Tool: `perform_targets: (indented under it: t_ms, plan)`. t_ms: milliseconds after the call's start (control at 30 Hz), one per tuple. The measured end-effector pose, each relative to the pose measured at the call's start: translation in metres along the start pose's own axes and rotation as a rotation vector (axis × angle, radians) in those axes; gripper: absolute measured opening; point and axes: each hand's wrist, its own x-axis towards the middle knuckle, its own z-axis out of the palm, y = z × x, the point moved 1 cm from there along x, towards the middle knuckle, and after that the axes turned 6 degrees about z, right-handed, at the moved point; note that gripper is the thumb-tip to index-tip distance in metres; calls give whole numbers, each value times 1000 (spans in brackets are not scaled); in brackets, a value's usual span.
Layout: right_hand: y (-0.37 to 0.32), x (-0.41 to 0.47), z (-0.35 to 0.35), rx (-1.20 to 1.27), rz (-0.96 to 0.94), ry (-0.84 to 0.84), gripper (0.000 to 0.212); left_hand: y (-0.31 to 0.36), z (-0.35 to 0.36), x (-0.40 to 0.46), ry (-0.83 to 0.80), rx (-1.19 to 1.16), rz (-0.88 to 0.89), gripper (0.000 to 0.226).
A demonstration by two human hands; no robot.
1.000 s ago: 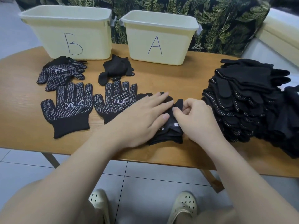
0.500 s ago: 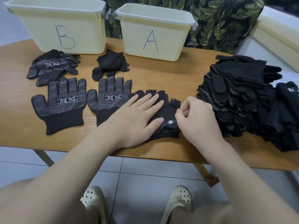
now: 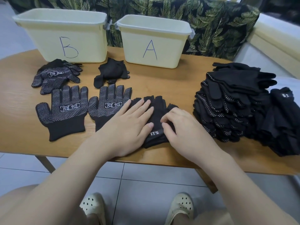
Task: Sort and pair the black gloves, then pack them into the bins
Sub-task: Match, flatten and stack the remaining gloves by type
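Nearest to the camera, two cream perforated clogs (image 3: 179,207) stand on the grey tiled floor (image 3: 142,181), under the front edge of the oval wooden bench (image 3: 170,82). On the bench, the left hand (image 3: 128,125) lies flat with straight fingers, its grip apart, pressing a black fingerless glove with a white "5.11" label (image 3: 156,109). The right hand (image 3: 183,129) touches the same glove from the other side; its fingers are curled at the cuff, next to the label, and seem to pinch the fabric, but the contact is partly hidden.

Just to the left of the left hand, two black knit gloves with white dots and a white logo (image 3: 65,111) lie flat, side by side, palms up, and the nearer one is partly under the wrist. To the right of the right hand, well apart, a tall heap of mixed black gloves (image 3: 235,101) sits.

Beyond the flat pair lie a bundled pair of dotted black gloves (image 3: 55,77) and a crumpled plain black glove bundle (image 3: 112,72). Behind them stand a pale yellow plastic bin marked "B" (image 3: 65,34) and a pale yellow plastic bin marked "A" (image 3: 152,41). A dark leaf-pattern cloth (image 3: 211,26) hangs behind them.
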Motion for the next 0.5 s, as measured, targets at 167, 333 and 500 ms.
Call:
perform_targets:
  t_ms: [167, 333, 500]
  plan:
    - [-2, -4, -4, -68, 46, -6, 21, -2, -2, -8, 5, 19, -75, 93]
    - [2, -4, -10, -125, 98, -22, 21, 3, -2, -7, -4, 23, -73, 95]
    - [3, -6, -13, -56, 149, 60, 18, 10, -2, -4, 17, 31, -77, 96]
